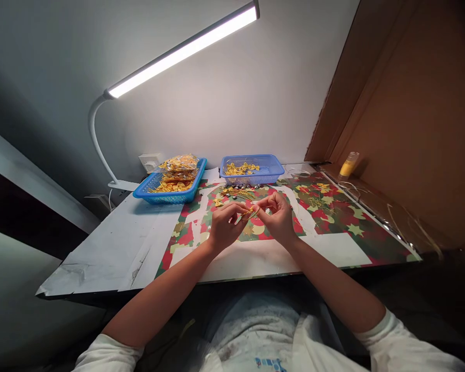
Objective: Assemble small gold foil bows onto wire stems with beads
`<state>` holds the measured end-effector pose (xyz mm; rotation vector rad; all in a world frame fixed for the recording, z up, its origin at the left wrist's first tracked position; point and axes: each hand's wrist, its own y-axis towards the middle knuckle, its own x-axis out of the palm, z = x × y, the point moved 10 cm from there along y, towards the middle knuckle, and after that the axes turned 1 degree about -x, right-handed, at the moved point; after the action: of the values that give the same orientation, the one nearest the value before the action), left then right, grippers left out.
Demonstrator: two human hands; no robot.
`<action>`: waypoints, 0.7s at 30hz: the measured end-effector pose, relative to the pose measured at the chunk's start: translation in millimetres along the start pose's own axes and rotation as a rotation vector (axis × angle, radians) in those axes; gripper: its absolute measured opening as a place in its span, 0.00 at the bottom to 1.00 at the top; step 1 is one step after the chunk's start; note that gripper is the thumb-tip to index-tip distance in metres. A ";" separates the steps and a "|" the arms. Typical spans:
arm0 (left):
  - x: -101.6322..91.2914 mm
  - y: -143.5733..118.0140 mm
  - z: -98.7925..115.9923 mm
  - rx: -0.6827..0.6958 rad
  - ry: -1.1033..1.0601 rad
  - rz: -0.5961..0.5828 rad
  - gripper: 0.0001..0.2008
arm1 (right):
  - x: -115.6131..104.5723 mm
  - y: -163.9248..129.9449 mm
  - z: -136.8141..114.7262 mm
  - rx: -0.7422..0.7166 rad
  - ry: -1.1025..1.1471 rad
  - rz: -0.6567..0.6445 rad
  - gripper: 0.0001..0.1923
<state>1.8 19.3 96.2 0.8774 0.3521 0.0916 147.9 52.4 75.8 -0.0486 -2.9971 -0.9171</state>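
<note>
Pinched fingertips make a narrow grip on both sides: the left hand (228,223) and the right hand (278,216) hold a small yellow piece (250,212) between them, over the middle of the counter (108,248). Fingers cover part of it, so its exact form is hard to tell. For work this fine, a light pinch with one hand steady and the other adjusting should serve best; hard squeezing may crease it.

Just beyond lie golden strips (246,194) and small round beads (234,197), with a yellow bow (218,203) to their left; a forward sweep could scatter them. Loose yellow strands (321,201) on the right could catch. Farther off stand a pale blue basket (251,179) and, left, a bright blue basket (166,198). The near edge runs beneath the forearms; the counter's white left side offers most room.
</note>
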 end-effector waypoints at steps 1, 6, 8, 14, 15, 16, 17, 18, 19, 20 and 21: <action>0.3 0.3 -2.0 -0.027 -0.014 -0.002 0.10 | 0.6 0.3 1.5 0.017 0.011 -0.012 0.19; 15.5 -3.6 -40.3 -0.419 -0.326 -0.103 0.15 | 5.0 2.3 8.5 0.093 0.042 -0.091 0.16; 28.4 -12.4 -57.8 -0.644 -0.472 -0.185 0.18 | 7.7 2.9 10.0 0.110 0.062 -0.126 0.16; 41.4 -28.3 -71.7 -0.944 -0.660 -0.265 0.19 | 8.6 3.6 10.2 0.114 0.068 -0.143 0.18; 42.4 -29.3 -71.4 -0.957 -0.670 -0.275 0.19 | 9.0 3.4 9.3 0.106 0.063 -0.149 0.18; 43.4 -30.0 -70.9 -0.964 -0.677 -0.286 0.18 | 9.7 3.1 8.1 0.095 0.059 -0.161 0.18; 44.4 -30.6 -70.3 -0.969 -0.681 -0.297 0.18 | 10.6 2.8 6.6 0.082 0.056 -0.176 0.18; 45.2 -31.3 -70.0 -0.975 -0.681 -0.307 0.17 | 11.4 2.4 4.6 0.066 0.051 -0.192 0.18; 45.9 -32.0 -69.8 -0.982 -0.680 -0.316 0.17 | 12.5 2.0 2.3 0.047 0.047 -0.210 0.18; 46.5 -32.6 -69.5 -0.989 -0.680 -0.323 0.17 | 13.5 1.5 -0.1 0.029 0.045 -0.230 0.19; 47.2 -33.3 -69.1 -0.997 -0.683 -0.331 0.17 | 14.4 1.0 -2.7 0.010 0.045 -0.249 0.19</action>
<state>20.6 59.4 17.7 -0.1710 -0.2056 -0.3178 133.6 52.1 78.7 0.3471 -3.0121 -0.9051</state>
